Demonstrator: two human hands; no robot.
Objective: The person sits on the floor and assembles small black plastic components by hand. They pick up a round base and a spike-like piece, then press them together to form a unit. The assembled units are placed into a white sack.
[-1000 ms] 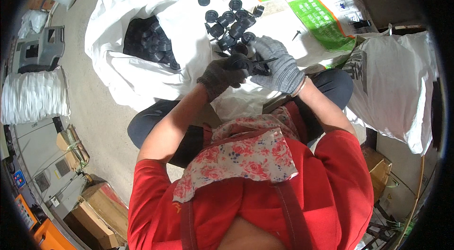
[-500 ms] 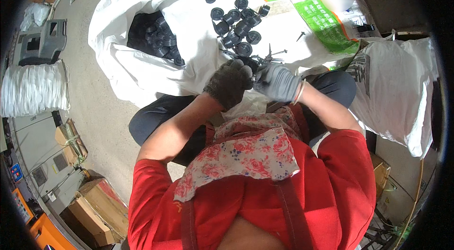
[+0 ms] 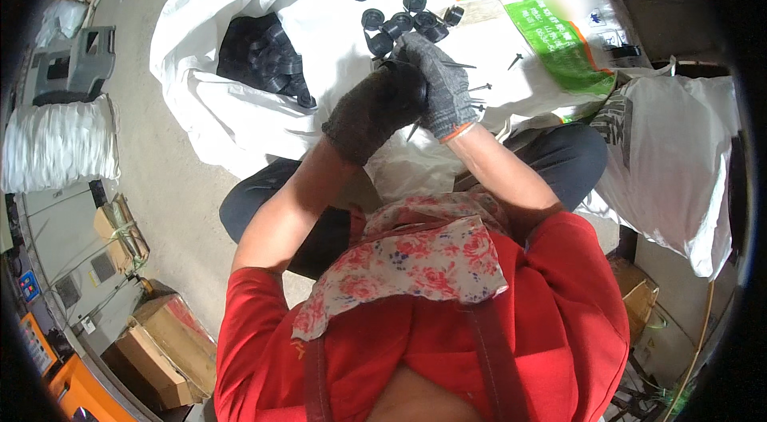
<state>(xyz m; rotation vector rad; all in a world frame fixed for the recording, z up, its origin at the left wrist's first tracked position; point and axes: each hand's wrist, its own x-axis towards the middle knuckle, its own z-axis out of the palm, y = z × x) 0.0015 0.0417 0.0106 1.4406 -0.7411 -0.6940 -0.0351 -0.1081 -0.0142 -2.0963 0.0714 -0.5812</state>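
Observation:
Both my hands wear grey work gloves, the left one darkened, and meet over the white sacking in front of my crossed legs. My left hand [image 3: 377, 109] is closed round what looks like a black round plastic part, mostly hidden by the fingers. Against it, my right hand [image 3: 444, 85] has its fingers curled over the left fingertips; what they grip is hidden. Just beyond the hands lies a loose group of black round plastic parts [image 3: 401, 21]. Dark screws [image 3: 482, 87] stick out beside the right glove, and a single screw [image 3: 515, 61] lies farther right.
At left, a white sack [image 3: 188, 79] gapes open, holding many black parts [image 3: 260, 59]. Another white bag [image 3: 675, 158] stands at right. A grey plastic housing [image 3: 72, 67], a stack of white sacks [image 3: 60, 144] and a cardboard box [image 3: 168, 350] line the left side.
My hands have moved forward and slightly left, my right hand now reaching over the left one's fingertips. They now cover the nearer part of the black group.

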